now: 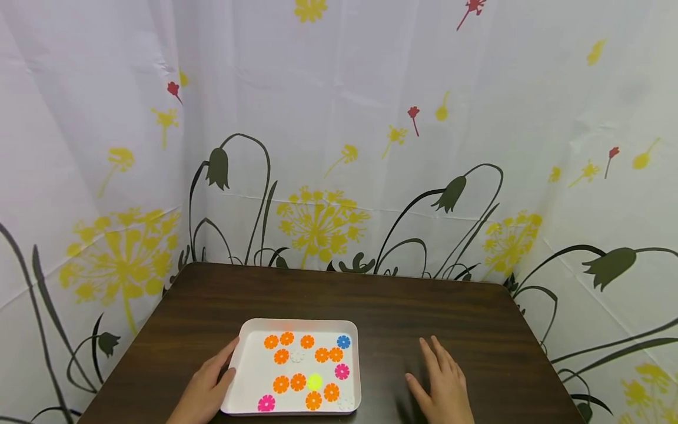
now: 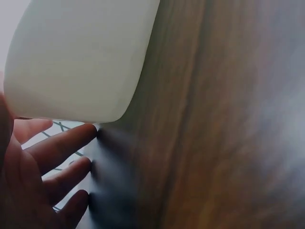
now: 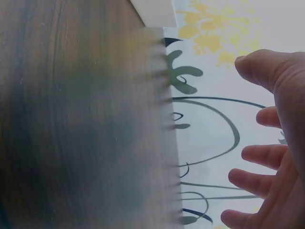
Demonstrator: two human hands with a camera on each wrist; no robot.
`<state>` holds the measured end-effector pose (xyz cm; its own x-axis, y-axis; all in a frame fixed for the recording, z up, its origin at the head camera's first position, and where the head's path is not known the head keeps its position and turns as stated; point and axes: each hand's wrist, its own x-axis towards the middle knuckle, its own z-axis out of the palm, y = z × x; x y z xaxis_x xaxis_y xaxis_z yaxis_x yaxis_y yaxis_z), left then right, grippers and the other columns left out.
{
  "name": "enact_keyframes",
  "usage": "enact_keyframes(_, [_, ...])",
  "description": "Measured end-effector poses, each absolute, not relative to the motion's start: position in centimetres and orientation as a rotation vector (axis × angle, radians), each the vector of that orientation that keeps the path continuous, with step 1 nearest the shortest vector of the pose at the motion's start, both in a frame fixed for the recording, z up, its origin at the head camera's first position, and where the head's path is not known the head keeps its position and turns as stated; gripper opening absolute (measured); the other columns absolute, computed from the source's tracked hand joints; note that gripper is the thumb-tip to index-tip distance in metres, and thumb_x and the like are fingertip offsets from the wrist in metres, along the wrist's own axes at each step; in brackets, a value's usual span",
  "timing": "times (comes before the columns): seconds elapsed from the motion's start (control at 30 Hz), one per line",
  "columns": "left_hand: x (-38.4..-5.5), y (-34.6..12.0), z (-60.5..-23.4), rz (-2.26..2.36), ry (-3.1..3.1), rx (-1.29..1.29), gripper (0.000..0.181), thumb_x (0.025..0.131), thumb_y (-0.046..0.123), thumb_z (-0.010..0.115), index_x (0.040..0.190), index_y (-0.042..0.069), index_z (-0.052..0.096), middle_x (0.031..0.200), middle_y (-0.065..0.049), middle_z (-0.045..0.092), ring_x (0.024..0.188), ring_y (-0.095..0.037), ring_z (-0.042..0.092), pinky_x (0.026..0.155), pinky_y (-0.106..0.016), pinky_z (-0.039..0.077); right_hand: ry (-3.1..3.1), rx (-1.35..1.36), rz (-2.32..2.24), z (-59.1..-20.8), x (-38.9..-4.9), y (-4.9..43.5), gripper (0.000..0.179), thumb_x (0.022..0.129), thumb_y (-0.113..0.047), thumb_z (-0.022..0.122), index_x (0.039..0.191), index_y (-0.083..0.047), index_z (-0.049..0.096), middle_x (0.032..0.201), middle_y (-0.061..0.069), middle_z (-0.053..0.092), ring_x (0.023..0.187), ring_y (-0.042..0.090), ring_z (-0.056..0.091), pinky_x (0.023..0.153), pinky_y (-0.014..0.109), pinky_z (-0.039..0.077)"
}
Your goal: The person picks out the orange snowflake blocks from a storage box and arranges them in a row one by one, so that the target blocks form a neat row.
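A white shallow tray point(image 1: 246, 365) lies on the dark wooden table, holding several small flower-shaped discs. Most are orange, like this disc point(image 1: 281, 384); there is also a blue disc point(image 1: 344, 342), a yellow disc point(image 1: 315, 382), a pink disc point(image 1: 266, 403) and another pink disc point(image 1: 342, 371). Two whitish discs barely stand out from the tray. My left hand point(image 1: 206, 383) rests against the tray's left side, and in the left wrist view its extended fingers point(image 2: 62, 145) are spread beside the tray wall. Right of the tray, my right hand point(image 1: 442, 383) hovers with fingers spread, holding nothing.
The brown table point(image 1: 402, 312) extends behind and to the right of the tray. Beyond its far edge hangs a white curtain point(image 1: 339, 88) printed with yellow, red and green plants, and it also runs along both sides.
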<state>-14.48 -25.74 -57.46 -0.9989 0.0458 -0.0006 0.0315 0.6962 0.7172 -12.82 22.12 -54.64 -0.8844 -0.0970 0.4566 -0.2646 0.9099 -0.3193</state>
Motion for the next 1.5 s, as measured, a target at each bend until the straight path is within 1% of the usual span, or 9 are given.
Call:
enact_keyframes(0.2, [-14.0,-25.4,-57.6,1.175,2.913,0.076,0.06,0.106,0.013,0.059,0.163,0.01,0.041,0.157,-0.028,0.051,0.14,-0.053,0.051,0.109,-0.074,0.043,-2.578,0.286,0.564,-54.9,-13.0,22.0,0.078,0.088,-0.025,0.087,0.155,-0.009,0.051,0.152,0.026,0.055,0.126,0.054,0.06,0.089,0.081,0.05])
enact_keyframes(0.37, [-13.6,-25.1,-57.9,1.175,2.92,0.093,0.061,0.105,0.012,0.06,0.162,0.01,0.041,0.156,-0.028,0.052,0.138,-0.052,0.053,0.107,-0.072,0.046,-2.488,0.379,0.581,-55.5,-13.4,21.2,0.074,0.084,-0.02,0.088,0.15,-0.007,0.057,0.144,0.023,0.063,0.123,0.049,0.064,0.085,0.075,0.055])
enact_keyframes(0.5, [-13.3,-25.1,-58.1,1.196,2.945,0.118,0.061,0.104,0.011,0.062,0.162,0.01,0.043,0.153,-0.028,0.054,0.136,-0.052,0.055,0.103,-0.072,0.049,-2.466,0.435,0.578,-55.9,-13.6,20.0,0.074,0.083,-0.022,0.089,0.149,-0.009,0.06,0.142,0.019,0.066,0.124,0.044,0.065,0.086,0.071,0.056])
enact_keyframes(0.63, [-13.2,-25.1,-58.4,1.207,2.985,0.14,0.06,0.103,0.01,0.063,0.161,0.011,0.045,0.151,-0.028,0.057,0.134,-0.052,0.057,0.101,-0.071,0.051,-2.473,0.487,0.582,-55.7,-13.9,18.6,0.075,0.082,-0.025,0.09,0.149,-0.011,0.06,0.141,0.014,0.068,0.125,0.04,0.065,0.09,0.068,0.056])
enact_keyframes(0.83, [-13.1,-24.8,-58.6,1.208,2.996,0.134,0.061,0.103,0.01,0.063,0.161,0.011,0.046,0.151,-0.027,0.057,0.134,-0.052,0.057,0.102,-0.071,0.05,-2.564,0.488,0.657,-55.1,-14.5,16.7,0.072,0.088,-0.029,0.086,0.152,-0.015,0.058,0.146,0.008,0.065,0.131,0.034,0.061,0.099,0.068,0.054])
enact_keyframes(1.03, [-13.1,-24.5,-58.8,1.203,3.044,0.172,0.06,0.101,0.007,0.063,0.159,0.008,0.048,0.15,-0.027,0.058,0.133,-0.051,0.058,0.103,-0.071,0.05,-2.618,0.517,0.684,-54.3,-15.3,14.9,0.07,0.091,-0.032,0.083,0.154,-0.019,0.055,0.15,0.004,0.062,0.135,0.03,0.059,0.104,0.061,0.054])
enact_keyframes(1.23, [-13.3,-24.3,-59.0,1.177,3.093,0.256,0.058,0.1,0.005,0.064,0.157,0.004,0.049,0.148,-0.026,0.06,0.13,-0.048,0.061,0.103,-0.07,0.05,-2.724,0.604,0.693,-53.6,-16.0,13.1,0.07,0.093,-0.034,0.081,0.155,-0.015,0.053,0.15,0.008,0.061,0.132,0.031,0.06,0.109,0.061,0.052])
enact_keyframes(1.3, [-13.2,-24.3,-59.1,1.182,3.1,0.264,0.058,0.1,0.004,0.065,0.156,0.004,0.05,0.148,-0.026,0.061,0.13,-0.048,0.062,0.102,-0.07,0.051,-2.752,0.633,0.713,-53.5,-16.2,12.7,0.07,0.094,-0.033,0.08,0.156,-0.015,0.052,0.151,0.009,0.06,0.133,0.031,0.059,0.11,0.061,0.052])
enact_keyframes(1.5, [-12.9,-24.3,-59.5,1.223,3.109,0.288,0.059,0.099,0.002,0.064,0.156,0.003,0.049,0.144,-0.028,0.062,0.129,-0.049,0.061,0.101,-0.072,0.05,-2.765,0.654,0.731,-53.6,-16.5,11.6,0.071,0.095,-0.032,0.08,0.158,-0.017,0.05,0.154,0.007,0.058,0.134,0.028,0.059,0.108,0.057,0.055])
